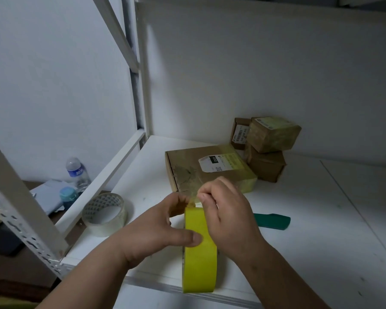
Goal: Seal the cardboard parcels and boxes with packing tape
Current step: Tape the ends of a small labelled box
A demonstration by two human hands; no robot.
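Head view, step in hand: the person is working the free end loose from the yellow tape roll (200, 248), held on edge at about 6 o'clock in the frame, above the front edge of the white shelf board (310, 230).
Left hand (163, 233): it is gripping the roll, thumb lying across the yellow face and fingers curling round the far rim.
Right hand (227, 210): its fingertips are pinching the lifted tape end at the top of the roll.
Parcels: a flat cardboard box (207, 168) with a printed label is lying just beyond the hands at 12 o'clock; small cardboard boxes (270, 146) are stacking at 1 o'clock against the wall, touching the flat box's far corner.
Next move, as a judgement: pulling out a clean length without letting it fold on itself, then laying it along a box seam; the green cutter (274, 220) at 3 o'clock is sitting within reach.
Surface: a clear tape roll (105, 214) is resting at 9 o'clock near the shelf's left edge.
Room: a white metal rack frame (140, 70) is standing against plain walls; a water bottle (77, 172) is sitting at 10 o'clock on a lower brown surface.
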